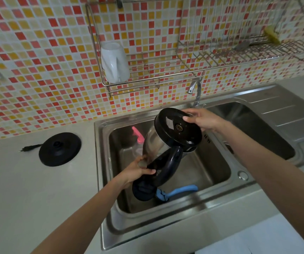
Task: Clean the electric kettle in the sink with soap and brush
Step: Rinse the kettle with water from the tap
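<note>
Over the sink [220, 195] we go, a steel double basin set into a pale grey bench [37, 189], and the electric kettle [158, 143] is upside down above the left bowl, black underside tilted up toward the camera. The left hand [138, 171] is wrapped around the dark handle near the top end, fingers closed on it. The right hand [202, 120] is clamped on the rim of the kettle's base, thumb lying across the black disc. The lid hangs open below, down near the front of the bowl.

Inside that bowl, a blue-handled brush [180, 191] lies along the front wall, and a clear soap bottle with a pink pump [138, 136] stands at the back left. The tap [196, 90] curves over from behind. Out on the bench to the left sits the kettle's round black power base [59, 149], plug lying beside it. Behind it all, a wall of red, orange and cream mosaic tile, with a wire rack [147, 70] holding an upturned white mug [114, 63].
</note>
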